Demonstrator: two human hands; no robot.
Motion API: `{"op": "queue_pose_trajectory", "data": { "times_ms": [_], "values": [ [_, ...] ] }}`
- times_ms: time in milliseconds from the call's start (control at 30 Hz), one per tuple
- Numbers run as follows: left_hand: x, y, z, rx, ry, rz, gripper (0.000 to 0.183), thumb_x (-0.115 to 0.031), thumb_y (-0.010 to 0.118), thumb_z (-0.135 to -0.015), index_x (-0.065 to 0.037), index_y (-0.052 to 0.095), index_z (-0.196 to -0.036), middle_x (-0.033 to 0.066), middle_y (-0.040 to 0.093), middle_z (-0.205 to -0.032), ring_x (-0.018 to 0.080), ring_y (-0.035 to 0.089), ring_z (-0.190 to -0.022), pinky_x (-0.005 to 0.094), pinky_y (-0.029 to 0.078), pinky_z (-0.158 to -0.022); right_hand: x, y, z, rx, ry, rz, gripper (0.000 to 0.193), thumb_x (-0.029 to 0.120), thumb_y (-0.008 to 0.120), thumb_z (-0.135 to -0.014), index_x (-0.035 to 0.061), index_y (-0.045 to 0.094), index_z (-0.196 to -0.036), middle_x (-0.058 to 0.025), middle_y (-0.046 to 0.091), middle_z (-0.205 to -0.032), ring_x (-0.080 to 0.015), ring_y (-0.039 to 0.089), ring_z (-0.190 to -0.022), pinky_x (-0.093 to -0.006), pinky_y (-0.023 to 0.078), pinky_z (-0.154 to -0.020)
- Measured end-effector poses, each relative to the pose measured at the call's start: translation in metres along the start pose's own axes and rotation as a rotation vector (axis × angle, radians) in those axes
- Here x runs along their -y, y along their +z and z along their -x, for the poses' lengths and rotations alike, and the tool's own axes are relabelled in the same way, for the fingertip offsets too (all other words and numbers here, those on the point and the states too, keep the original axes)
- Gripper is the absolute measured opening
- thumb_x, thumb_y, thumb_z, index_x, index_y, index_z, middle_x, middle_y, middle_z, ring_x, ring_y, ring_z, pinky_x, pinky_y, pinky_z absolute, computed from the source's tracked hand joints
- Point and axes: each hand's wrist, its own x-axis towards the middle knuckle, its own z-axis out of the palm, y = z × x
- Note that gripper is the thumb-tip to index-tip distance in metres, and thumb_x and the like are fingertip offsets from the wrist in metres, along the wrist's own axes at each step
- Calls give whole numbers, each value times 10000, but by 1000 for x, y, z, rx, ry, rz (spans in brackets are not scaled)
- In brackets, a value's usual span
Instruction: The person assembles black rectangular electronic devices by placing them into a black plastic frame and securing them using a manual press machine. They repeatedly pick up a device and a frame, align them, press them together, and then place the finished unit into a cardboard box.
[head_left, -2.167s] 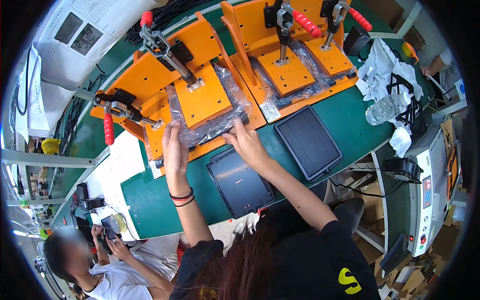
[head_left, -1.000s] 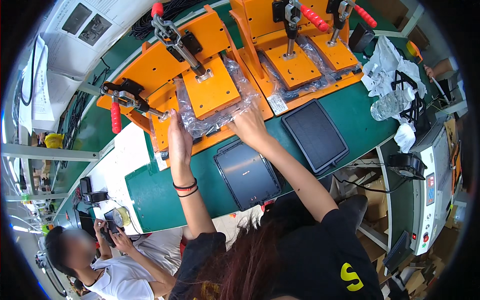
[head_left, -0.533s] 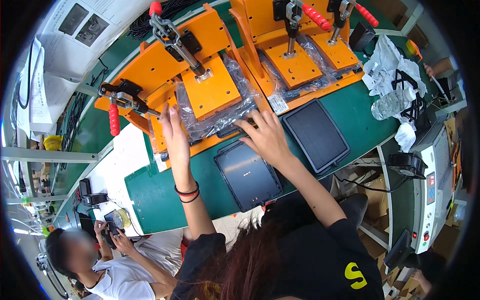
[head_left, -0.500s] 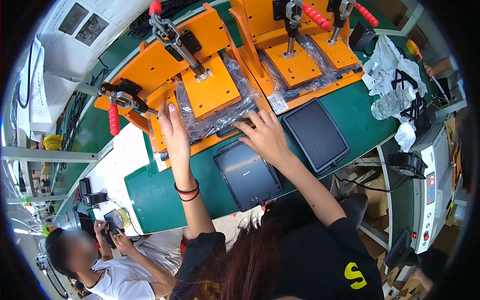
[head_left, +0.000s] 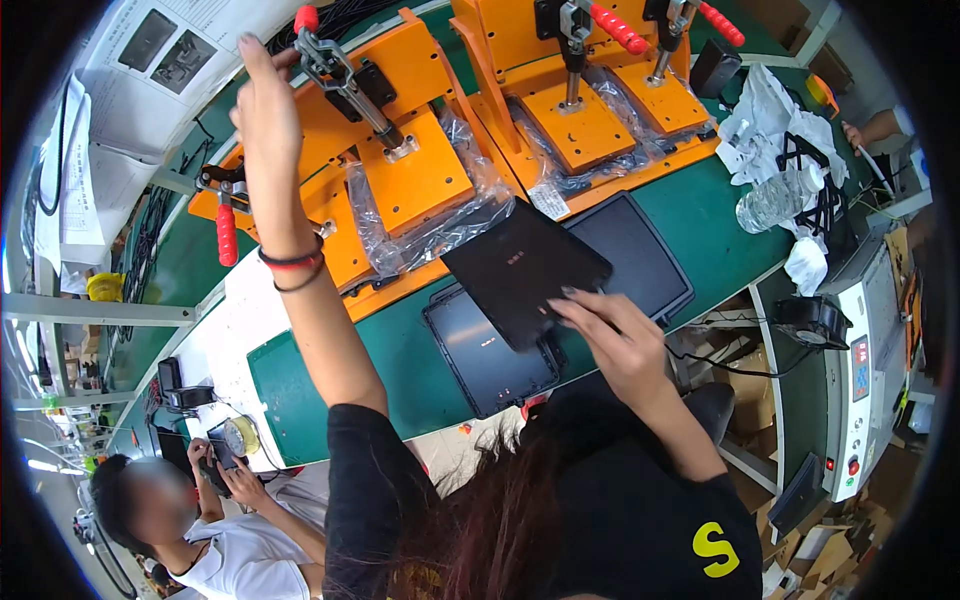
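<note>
Right now my right hand [head_left: 632, 350], toward four o'clock from the middle of my view, is pinching the near edge of a black rectangular panel [head_left: 525, 270] between the fingertips. The panel lies just off the centre, toward two o'clock, its lower end by my fingers and its upper corner pointing at the orange clamping jig [head_left: 420, 70]. It covers part of a dark rimmed tray [head_left: 470, 362] at six o'clock and part of a dark framed panel [head_left: 645, 240] between two and three. My left hand [head_left: 268, 120] is up between ten and eleven o'clock, fingers loosely spread and wrapped around nothing that I can see, near the red-tipped toggle clamp [head_left: 322, 58]; whether a finger touches its metal linkage I cannot tell. At eleven o'clock that clamp's rod meets an orange pressing plate [head_left: 415, 180], with crumpled clear plastic film [head_left: 440, 240] showing around the plate's edges. Another toggle clamp with a red grip [head_left: 226, 236] sits between nine and ten, just beside my left forearm. At one o'clock a second orange jig [head_left: 505, 45] has two more plates over plastic film. A clear plastic bottle [head_left: 775, 200] lies between two and three on the green work surface [head_left: 320, 400], near crumpled white sheeting [head_left: 755, 130].
</note>
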Motion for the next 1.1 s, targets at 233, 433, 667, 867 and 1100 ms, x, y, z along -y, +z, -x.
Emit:
{"op": "queue_pose_trajectory", "data": {
  "times_ms": [233, 433, 667, 867, 1100],
  "values": [
    [3, -41, -15, 774, 461, 1140, 887, -617, 65, -923, 98, 544, -1140, 277, 600, -1080, 394, 469, -1181, 423, 273, -1068, 24, -81, 32, -146, 242, 81, 292, -70, 703, -648, -3, 707, -933, -138, 661, -920, -216, 646, -791, -276, 521, -684],
    [-16, 37, 56, 351, 958, -654, 314, -274, 425, -944, -54, 616, -1062, 106, 670, -1023, 274, 571, -1088, 416, 314, -1047, 6, -113, 49, -267, 342, 245, 275, -153, 639, -693, -69, 673, -953, -170, 635, -956, -253, 625, -874, -303, 499, -769],
    [-44, 69, 154, 448, 843, -47, 417, -283, 411, -943, -24, 493, -1260, 174, 505, -1291, 348, 448, -1228, 440, 317, -1040, -12, -99, 58, -290, 272, 132, 332, -152, 668, -676, -18, 688, -980, -142, 642, -968, -214, 644, -841, -282, 535, -728],
    [-2, 119, 202, 895, -232, 555, 682, -479, 180, -997, 72, 449, -1295, 205, 514, -1286, 287, 452, -1226, 363, 273, -1066, -26, -72, 69, -251, 148, 50, 309, -36, 680, -694, 55, 703, -988, -120, 642, -940, -213, 659, -790, -299, 558, -700],
    [25, 162, 208, 754, 89, 244, 595, -391, 238, -1011, 97, 523, -1198, 222, 569, -1204, 290, 482, -1194, 337, 287, -1048, -67, -53, 85, -134, 93, 250, 330, 5, 602, -699, 94, 697, -1002, -85, 603, -912, -208, 639, -795, -297, 543, -678]
  ]
}}
